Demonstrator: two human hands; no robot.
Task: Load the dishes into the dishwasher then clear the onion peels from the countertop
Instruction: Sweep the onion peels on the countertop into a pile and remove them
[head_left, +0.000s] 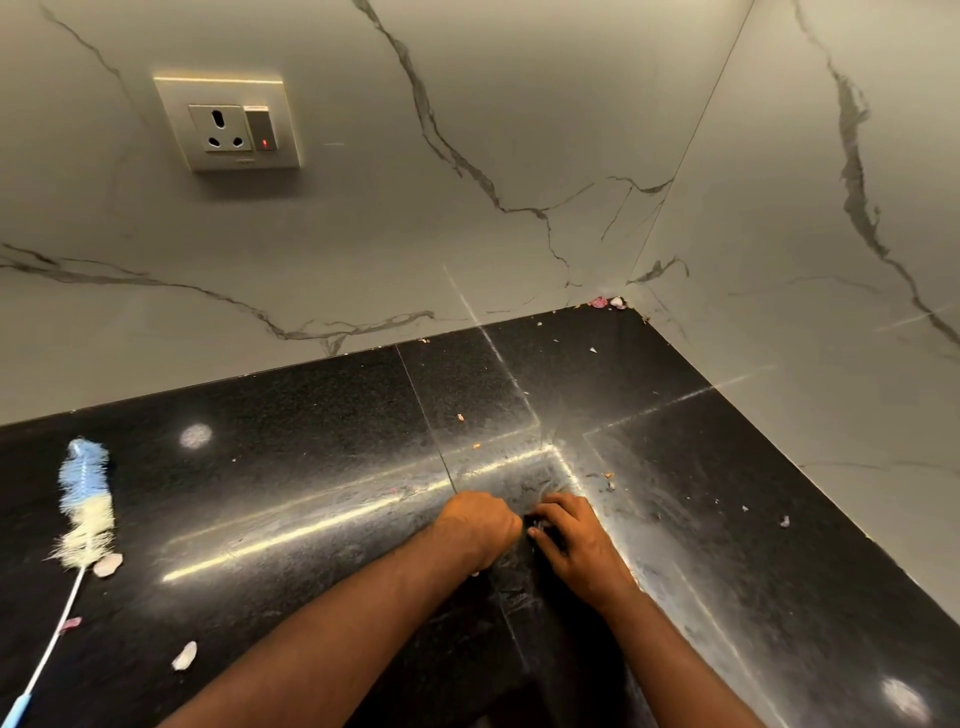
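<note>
Head view: both hands together mid-surface, left hand (480, 525) curled into a loose fist, contents hidden; right hand (569, 540) with fingers bent, pinching something dark, likely gathered scraps. Onion peels (184, 656) left near the front-left edge beside a bottle brush (85, 499), more in the back corner. No dishwasher visible; peel clearing seemingly partway.

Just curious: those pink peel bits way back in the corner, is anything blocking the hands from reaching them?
Nothing visible does. Between the left hand, the right hand and the corner peels lies only dark countertop with tiny scraps. The bottle brush lies far to the left.
</note>
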